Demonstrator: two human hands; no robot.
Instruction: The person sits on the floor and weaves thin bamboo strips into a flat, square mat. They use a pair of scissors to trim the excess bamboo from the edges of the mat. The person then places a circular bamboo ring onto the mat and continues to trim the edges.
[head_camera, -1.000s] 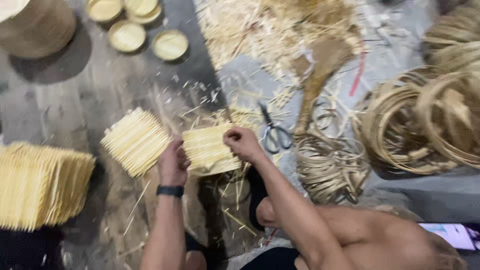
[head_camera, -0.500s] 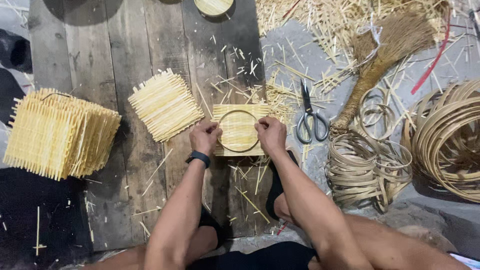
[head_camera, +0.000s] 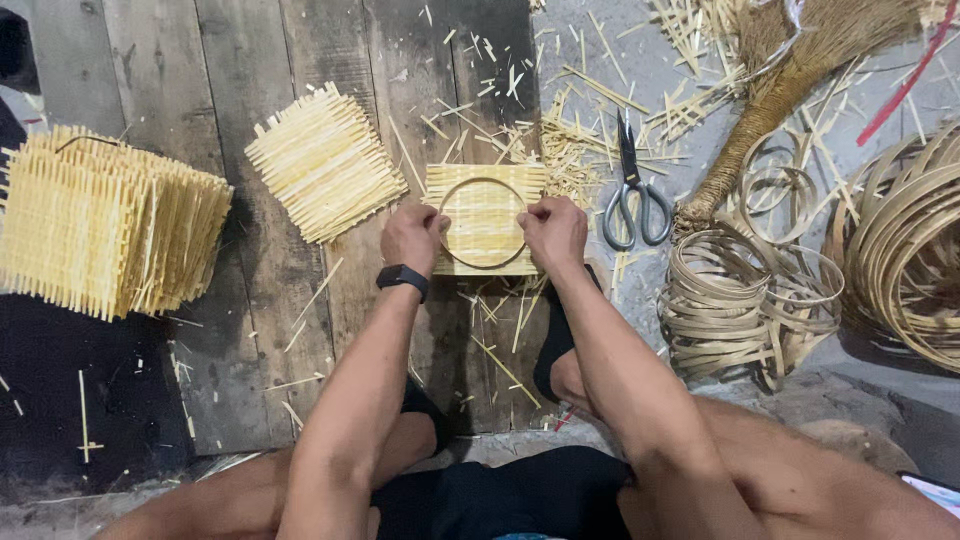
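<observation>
Both hands pinch the ring (head_camera: 484, 223) flat on the mat (head_camera: 484, 248), left hand (head_camera: 413, 236) and right hand (head_camera: 554, 232) at opposite edges, left of the scissors (head_camera: 632, 190). Best keep it centred, pressing evenly.

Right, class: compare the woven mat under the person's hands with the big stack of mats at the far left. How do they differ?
The woven mat is a single flat sheet with a thin hoop on it; the stack of mats is many sheets piled together, with no hoop. The left hand and right hand touch the single mat, while the stack sits untouched. Both are pale yellow woven strips with fringed edges.
</observation>
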